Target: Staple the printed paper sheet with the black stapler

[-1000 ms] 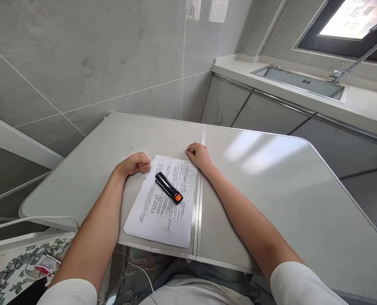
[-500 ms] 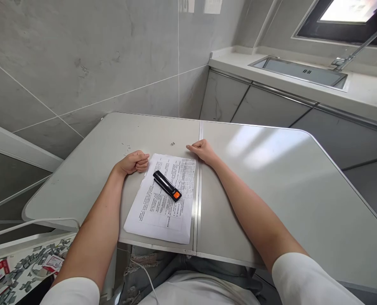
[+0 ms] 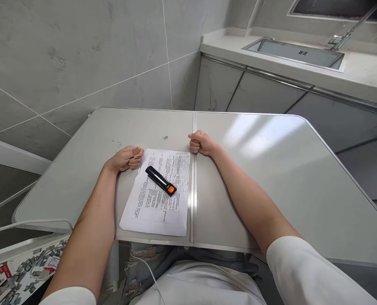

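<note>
My left hand (image 3: pixel 126 158) rests as a fist on the table, just left of the paper's upper edge. Curled the same way, my right hand (image 3: pixel 201 142) lies near the table's centre seam, right of the paper. No object shows in either fist. Between my forearms is a stack of printed paper sheets (image 3: pixel 156 214), slightly ragged along its left side. A black stapler (image 3: pixel 160 181) with an orange patch at one end lies slantwise on the print, and neither hand touches it.
On the folding table (image 3: pixel 258 186), loose staples (image 3: pixel 166 137) lie beyond the paper, with more specks near my left hand. At lower left, a surface (image 3: pixel 23 271) holds many grey staple pieces and red-white boxes. A white cable (image 3: pixel 32 221) runs there. A sink (image 3: pixel 299 53) stands beyond.
My right hand has turned so that its curled fingers now show as a fist. My left hand stays closed beside the paper. The view has shifted slightly; stapler and paper lie as before.
</note>
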The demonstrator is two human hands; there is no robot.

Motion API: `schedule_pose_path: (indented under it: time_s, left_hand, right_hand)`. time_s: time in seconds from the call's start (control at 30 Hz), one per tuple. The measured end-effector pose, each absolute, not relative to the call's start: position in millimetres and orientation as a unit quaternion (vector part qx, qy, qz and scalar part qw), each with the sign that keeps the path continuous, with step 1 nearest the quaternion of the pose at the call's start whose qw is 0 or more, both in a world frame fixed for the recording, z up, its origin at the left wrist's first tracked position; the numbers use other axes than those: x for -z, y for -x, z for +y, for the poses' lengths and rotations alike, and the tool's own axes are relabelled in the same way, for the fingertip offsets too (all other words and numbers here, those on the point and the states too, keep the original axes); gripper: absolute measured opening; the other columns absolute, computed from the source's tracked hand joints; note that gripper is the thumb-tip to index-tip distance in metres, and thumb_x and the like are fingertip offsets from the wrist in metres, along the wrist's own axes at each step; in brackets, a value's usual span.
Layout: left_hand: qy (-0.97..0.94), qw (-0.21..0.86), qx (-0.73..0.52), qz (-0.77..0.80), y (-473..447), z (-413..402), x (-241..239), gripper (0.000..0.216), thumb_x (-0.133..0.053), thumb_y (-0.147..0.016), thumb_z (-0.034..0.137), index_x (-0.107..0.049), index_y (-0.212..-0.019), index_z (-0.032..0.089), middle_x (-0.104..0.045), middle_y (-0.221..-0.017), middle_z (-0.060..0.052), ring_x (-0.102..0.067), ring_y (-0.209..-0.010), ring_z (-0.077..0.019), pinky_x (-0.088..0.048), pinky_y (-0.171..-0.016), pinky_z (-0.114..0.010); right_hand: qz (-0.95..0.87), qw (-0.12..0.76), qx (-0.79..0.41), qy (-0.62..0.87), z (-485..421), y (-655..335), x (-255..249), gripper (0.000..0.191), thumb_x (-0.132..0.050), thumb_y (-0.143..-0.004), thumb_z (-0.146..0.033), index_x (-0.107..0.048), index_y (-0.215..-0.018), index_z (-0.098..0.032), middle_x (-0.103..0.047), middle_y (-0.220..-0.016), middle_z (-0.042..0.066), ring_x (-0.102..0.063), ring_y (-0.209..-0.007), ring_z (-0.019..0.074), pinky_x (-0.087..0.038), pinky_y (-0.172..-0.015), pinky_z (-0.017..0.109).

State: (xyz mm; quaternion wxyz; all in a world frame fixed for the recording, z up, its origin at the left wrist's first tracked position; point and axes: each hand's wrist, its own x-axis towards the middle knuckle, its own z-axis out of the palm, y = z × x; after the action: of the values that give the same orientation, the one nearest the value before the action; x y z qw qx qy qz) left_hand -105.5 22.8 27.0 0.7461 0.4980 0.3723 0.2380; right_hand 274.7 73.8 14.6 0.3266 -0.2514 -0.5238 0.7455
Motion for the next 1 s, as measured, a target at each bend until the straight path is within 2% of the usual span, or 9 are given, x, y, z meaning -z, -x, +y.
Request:
schedule_pose_path:
  time_s: [0.13, 0.37, 0.67, 1.0]
  left_hand:
    - [-0.494, 0.759, -0.245, 0.346, 105, 22, -28, 0.039, -0.063, -0.098, 0.049, -0.052, -0.077, 0.019, -0.019, -0.051, 0.011, -0.014, -0.039, -0.0047, -0.024, -0.038, -0.017]
    - [-0.509, 0.749, -0.253, 0.340, 102, 19, -29, 0.036, -0.064, -0.099, 0.049, -0.052, -0.083, 0.020, -0.019, -0.052, 0.013, -0.011, -0.040, -0.0038, -0.021, -0.037, -0.014]
    - [-0.503, 0.751, -0.263, 0.337, 98, 16, -30, 0.028, -0.064, -0.100, 0.048, -0.055, -0.095, 0.021, -0.017, -0.054, 0.014, -0.011, -0.039, -0.0040, -0.020, -0.037, -0.013]
    - [-0.486, 0.757, -0.283, 0.333, 100, 14, -29, 0.027, -0.062, -0.101, 0.048, -0.056, -0.098, 0.022, -0.016, -0.056, 0.013, -0.012, -0.040, -0.0046, -0.018, -0.037, -0.013]
  right_hand:
    - [-0.501, 0.270, -0.790, 0.227, 77, -280, -14, 0.062, -0.063, -0.095, -0.036, -0.014, -0.058, -0.025, -0.015, -0.050, -0.011, -0.012, -0.045, 0.0050, -0.024, -0.037, 0.019]
    - [-0.502, 0.149, -0.834, 0.174, 80, -284, -11, 0.060, -0.057, -0.100, -0.035, -0.012, -0.062, -0.026, -0.014, -0.052, -0.012, -0.010, -0.043, 0.0030, -0.021, -0.035, 0.015]
    - [-0.498, 0.107, -0.847, 0.150, 77, -286, -6, 0.061, -0.063, -0.101, -0.040, -0.021, -0.060, -0.023, -0.016, -0.057, -0.012, -0.010, -0.045, 0.0012, -0.018, -0.036, 0.013]
    - [-0.495, 0.093, -0.852, 0.144, 79, -284, -3, 0.061, -0.062, -0.103, -0.045, -0.024, -0.061, -0.023, -0.017, -0.057, -0.012, -0.010, -0.044, 0.0012, -0.016, -0.035, 0.012]
